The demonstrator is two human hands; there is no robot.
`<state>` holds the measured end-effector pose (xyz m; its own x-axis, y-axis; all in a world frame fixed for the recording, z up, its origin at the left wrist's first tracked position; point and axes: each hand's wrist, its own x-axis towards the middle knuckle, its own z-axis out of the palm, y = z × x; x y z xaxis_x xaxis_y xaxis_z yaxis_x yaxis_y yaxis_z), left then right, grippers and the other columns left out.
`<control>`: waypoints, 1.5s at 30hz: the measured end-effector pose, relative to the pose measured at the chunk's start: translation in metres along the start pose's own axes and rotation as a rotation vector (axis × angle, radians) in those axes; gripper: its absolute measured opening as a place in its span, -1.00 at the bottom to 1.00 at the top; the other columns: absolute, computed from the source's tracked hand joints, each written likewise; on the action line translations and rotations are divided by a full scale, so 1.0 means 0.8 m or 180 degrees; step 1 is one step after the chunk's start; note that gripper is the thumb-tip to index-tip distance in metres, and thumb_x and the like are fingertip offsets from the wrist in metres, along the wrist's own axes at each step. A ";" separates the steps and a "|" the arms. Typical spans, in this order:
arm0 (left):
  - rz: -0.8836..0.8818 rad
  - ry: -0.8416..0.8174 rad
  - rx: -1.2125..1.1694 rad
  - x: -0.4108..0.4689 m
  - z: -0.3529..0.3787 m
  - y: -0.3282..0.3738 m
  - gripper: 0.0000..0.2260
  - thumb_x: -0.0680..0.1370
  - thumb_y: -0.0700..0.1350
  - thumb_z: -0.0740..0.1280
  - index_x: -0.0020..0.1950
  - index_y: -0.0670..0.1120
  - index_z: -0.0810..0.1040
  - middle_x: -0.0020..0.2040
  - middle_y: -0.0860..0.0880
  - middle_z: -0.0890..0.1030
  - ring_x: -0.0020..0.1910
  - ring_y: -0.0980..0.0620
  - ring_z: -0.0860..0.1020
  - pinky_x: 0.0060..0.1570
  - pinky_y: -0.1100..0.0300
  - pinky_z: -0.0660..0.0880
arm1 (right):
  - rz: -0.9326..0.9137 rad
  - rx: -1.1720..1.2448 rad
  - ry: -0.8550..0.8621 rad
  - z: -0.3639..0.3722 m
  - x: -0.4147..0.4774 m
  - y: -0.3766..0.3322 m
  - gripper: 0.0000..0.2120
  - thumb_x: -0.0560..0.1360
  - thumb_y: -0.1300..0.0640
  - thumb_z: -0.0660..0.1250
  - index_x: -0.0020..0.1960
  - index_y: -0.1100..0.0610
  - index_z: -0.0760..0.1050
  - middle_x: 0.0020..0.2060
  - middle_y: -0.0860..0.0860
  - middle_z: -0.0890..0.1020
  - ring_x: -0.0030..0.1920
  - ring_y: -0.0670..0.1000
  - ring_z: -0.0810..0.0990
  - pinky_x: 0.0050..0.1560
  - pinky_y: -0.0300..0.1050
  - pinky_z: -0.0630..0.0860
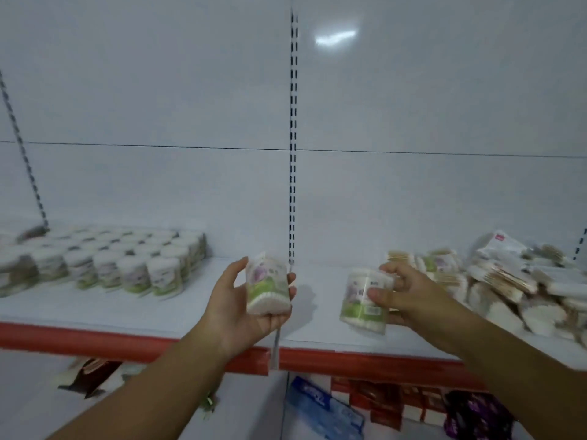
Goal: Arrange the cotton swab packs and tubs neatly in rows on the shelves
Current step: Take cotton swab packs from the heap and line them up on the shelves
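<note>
Left hand (251, 300) and right hand (400, 293): fingers each grasping a tub (270, 285); set upright, flush beside the arranged rows (127, 265).

Glossy clear plastic wraps the cotton swab packs (269, 285), and the smooth white shelf (127, 308) carries a shiny red edge strip (95, 342).

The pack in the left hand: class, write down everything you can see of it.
The pack is a small, clear-wrapped bundle of cotton swabs with a purple and green label and white swab tips showing at its lower end. It is held in the air above the white shelf, tilted slightly, in the left hand, thumb on its left side and fingers wrapped round its right. Motion blur hides the print.
</note>
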<state>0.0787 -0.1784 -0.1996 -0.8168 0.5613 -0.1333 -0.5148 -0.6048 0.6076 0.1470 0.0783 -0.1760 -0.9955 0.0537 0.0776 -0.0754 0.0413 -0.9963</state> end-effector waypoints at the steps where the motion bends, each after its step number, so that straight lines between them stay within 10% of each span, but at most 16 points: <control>1: 0.0016 0.0074 0.0025 -0.015 -0.015 0.009 -0.48 0.40 0.07 0.33 0.23 -0.24 0.51 0.03 -0.21 0.61 -0.14 -0.15 0.60 -0.19 0.07 0.57 | 0.0108 0.0113 -0.0092 0.032 0.007 0.005 -0.57 0.21 0.21 0.47 0.04 0.19 0.43 -0.11 0.12 0.65 -0.15 0.06 0.69 -0.17 -0.02 0.64; 6: 0.0389 0.0560 0.0630 -0.102 -0.102 0.066 -0.57 0.34 -0.13 0.42 0.18 -0.20 0.51 -0.12 -0.19 0.65 -0.15 -0.11 0.64 -0.31 0.14 0.60 | 0.0252 0.0552 -0.0498 0.191 0.035 0.018 -0.59 0.24 0.23 0.43 0.06 0.25 0.43 -0.15 0.15 0.67 -0.17 0.11 0.68 -0.21 -0.03 0.64; 12: 0.1037 0.0854 0.1291 -0.189 -0.210 0.154 -0.39 0.31 -0.25 0.51 0.35 -0.19 0.43 0.20 -0.26 0.60 0.16 -0.26 0.59 -0.04 -0.03 0.59 | -0.0028 -0.0073 -0.0486 0.357 0.050 0.039 -0.62 0.30 0.38 0.51 0.04 0.25 0.44 -0.08 0.13 0.66 -0.18 0.05 0.69 -0.26 -0.12 0.61; 19: 0.1607 0.1630 0.2139 -0.217 -0.286 0.254 -0.39 0.27 -0.39 0.53 0.26 -0.07 0.49 0.12 -0.16 0.62 0.05 -0.16 0.64 0.00 -0.09 0.60 | -0.0830 -0.1001 -0.0389 0.470 0.114 0.041 -0.55 0.22 0.19 0.63 -0.03 -0.07 0.49 -0.06 -0.17 0.59 -0.10 -0.28 0.56 -0.25 -0.48 0.44; 26: 0.2041 0.2193 0.4224 -0.178 -0.325 0.350 -0.49 0.28 -0.25 0.59 0.11 0.13 0.53 0.05 0.09 0.58 -0.11 0.13 0.54 -0.17 0.34 0.51 | -0.1513 -0.1658 -0.0695 0.547 0.215 0.060 -0.53 0.21 0.04 0.63 -0.04 -0.21 0.44 -0.04 -0.28 0.50 -0.02 -0.19 0.55 0.05 -0.09 0.56; 31: 0.2336 0.2025 0.6053 -0.145 -0.355 0.398 -0.39 0.36 0.02 0.55 0.37 0.09 0.43 0.27 0.22 0.40 0.23 0.21 0.41 0.20 0.41 0.34 | -0.2051 -0.2196 -0.0684 0.574 0.241 0.087 -0.55 0.21 -0.26 0.48 0.04 -0.20 0.48 -0.06 -0.36 0.52 -0.06 -0.18 0.57 -0.01 -0.10 0.58; 35: 0.2598 0.1970 0.7626 -0.133 -0.372 0.417 -0.42 0.27 0.28 0.42 0.21 0.04 0.60 0.18 0.09 0.62 0.25 0.02 0.53 0.29 0.07 0.30 | -0.2630 -0.2773 -0.0146 0.581 0.235 0.087 -0.53 0.40 -0.39 0.23 0.16 -0.13 0.51 0.11 -0.25 0.53 0.08 -0.16 0.54 0.04 -0.11 0.56; 45: 0.3102 0.1182 0.7937 -0.113 -0.424 0.454 -0.46 -0.01 0.17 0.61 -0.12 0.00 0.63 -0.10 0.09 0.65 -0.04 0.00 0.63 0.14 -0.20 0.47 | -0.1905 -0.2632 0.0833 0.650 0.212 0.095 -0.59 0.35 -0.34 0.31 0.16 -0.28 0.43 0.13 -0.39 0.38 0.09 -0.36 0.43 -0.13 -0.39 0.47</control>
<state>-0.1228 -0.6406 -0.2326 -0.6383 0.4885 0.5949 0.5020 0.8500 -0.1593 -0.0573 -0.4282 -0.2575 -0.7579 0.0093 0.6523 -0.3903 0.7947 -0.4649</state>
